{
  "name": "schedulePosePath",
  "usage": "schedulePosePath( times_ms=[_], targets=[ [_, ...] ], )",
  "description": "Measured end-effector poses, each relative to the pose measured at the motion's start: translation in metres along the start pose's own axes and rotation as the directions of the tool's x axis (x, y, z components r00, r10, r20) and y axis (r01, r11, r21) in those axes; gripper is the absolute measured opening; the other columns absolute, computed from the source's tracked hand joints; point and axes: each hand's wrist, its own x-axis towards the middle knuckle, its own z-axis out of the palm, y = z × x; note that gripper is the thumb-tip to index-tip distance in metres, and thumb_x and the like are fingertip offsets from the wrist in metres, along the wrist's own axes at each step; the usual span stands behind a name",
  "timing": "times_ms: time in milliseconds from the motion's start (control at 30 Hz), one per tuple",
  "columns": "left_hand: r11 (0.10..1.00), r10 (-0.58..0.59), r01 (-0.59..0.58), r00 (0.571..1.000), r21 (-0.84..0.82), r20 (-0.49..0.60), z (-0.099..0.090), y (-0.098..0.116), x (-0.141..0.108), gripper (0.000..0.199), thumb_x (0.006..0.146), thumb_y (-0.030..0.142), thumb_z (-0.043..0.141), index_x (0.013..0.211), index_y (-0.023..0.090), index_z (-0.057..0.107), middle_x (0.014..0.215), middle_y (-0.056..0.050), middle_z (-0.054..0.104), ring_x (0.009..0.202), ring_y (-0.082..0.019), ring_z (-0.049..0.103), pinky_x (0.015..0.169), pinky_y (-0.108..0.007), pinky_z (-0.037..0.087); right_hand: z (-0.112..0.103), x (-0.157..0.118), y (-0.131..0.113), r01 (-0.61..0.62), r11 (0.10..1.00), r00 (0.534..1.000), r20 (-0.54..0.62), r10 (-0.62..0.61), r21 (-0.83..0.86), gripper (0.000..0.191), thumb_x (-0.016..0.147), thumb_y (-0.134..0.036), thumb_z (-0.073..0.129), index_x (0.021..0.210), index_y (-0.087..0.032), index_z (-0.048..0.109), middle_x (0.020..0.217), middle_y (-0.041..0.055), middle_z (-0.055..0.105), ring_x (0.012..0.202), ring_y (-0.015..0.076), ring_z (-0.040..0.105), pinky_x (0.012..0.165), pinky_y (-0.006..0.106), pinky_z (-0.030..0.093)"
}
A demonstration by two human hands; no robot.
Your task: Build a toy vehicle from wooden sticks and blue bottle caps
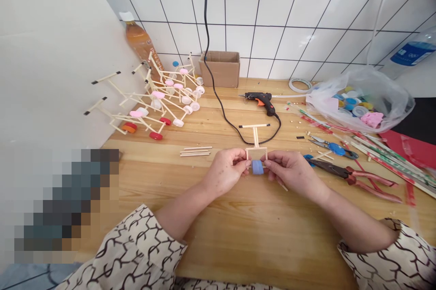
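Note:
Between my two hands is a small frame of wooden sticks [256, 137], with a T-shaped handle whose ends are black. A blue bottle cap [257, 167] sits at its near end, on a crosswise stick. My left hand [223, 169] pinches the frame's left side beside the cap. On the other side, my right hand [289, 169] pinches the right side, its fingertips close to the cap. Part of the frame is hidden behind my fingers. A loose stick end [283, 186] pokes out beneath my right hand. Several short sticks [195, 151] lie left of my left hand.
Finished-looking stick tricycles with cap wheels [156, 99] crowd the left back, near a drink bottle [138, 37]. A cardboard box [221, 72] and a glue gun [261, 100] with a black cord stand behind. Pliers [350, 174], scissors [335, 147] and a bag of caps [361, 103] lie right.

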Motion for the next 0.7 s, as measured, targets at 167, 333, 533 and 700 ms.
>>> schedulePosePath(
  times_ms=[167, 333, 533, 700],
  targets=[
    [0.999, -0.037, 0.036, 0.999, -0.013, -0.011, -0.002, 0.007, -0.002, 0.005, 0.075, 0.014, 0.056, 0.072, 0.013, 0.059, 0.063, 0.0, 0.063, 0.055, -0.01, 0.06, 0.055, -0.019, 0.047, -0.001, 0.0, -0.004, -0.082, 0.979, 0.997, 0.012, 0.081, 0.187, 0.028, 0.071, -0.041, 0.057, 0.081, -0.015, 0.062, 0.049, -0.0037, 0.056, 0.035, 0.0066, 0.042, 0.034, 0.019, 0.032],
    [1.0, -0.026, 0.026, 1.0, -0.007, -0.014, -0.003, 0.009, -0.003, 0.005, 0.076, 0.013, 0.054, 0.075, 0.012, 0.059, 0.061, 0.001, 0.061, 0.052, -0.009, 0.059, 0.05, -0.017, 0.044, 0.0, 0.0, -0.006, -0.112, 0.954, 0.993, 0.005, 0.115, 0.279, 0.028, 0.067, -0.04, 0.063, 0.079, -0.015, 0.062, 0.047, -0.0039, 0.058, 0.033, 0.0052, 0.042, 0.033, 0.018, 0.03],
    [0.999, -0.025, 0.025, 0.999, -0.024, -0.025, -0.003, 0.009, -0.002, 0.005, 0.076, 0.014, 0.054, 0.075, 0.012, 0.059, 0.059, 0.001, 0.061, 0.051, -0.009, 0.058, 0.048, -0.017, 0.043, 0.003, 0.001, -0.004, -0.091, 0.937, 0.995, -0.009, 0.1, 0.339, 0.027, 0.065, -0.039, 0.066, 0.076, -0.015, 0.062, 0.049, -0.0036, 0.058, 0.037, 0.0061, 0.046, 0.034, 0.018, 0.034],
    [0.999, -0.035, 0.034, 0.998, -0.035, -0.044, -0.003, 0.012, -0.002, 0.005, 0.075, 0.012, 0.055, 0.076, 0.012, 0.06, 0.058, 0.001, 0.061, 0.05, -0.009, 0.058, 0.05, -0.018, 0.045, 0.004, 0.001, -0.003, -0.071, 0.925, 0.997, -0.011, 0.081, 0.373, 0.029, 0.063, -0.041, 0.068, 0.075, -0.015, 0.063, 0.051, -0.0031, 0.058, 0.04, 0.0072, 0.049, 0.036, 0.019, 0.037]
  ],
)
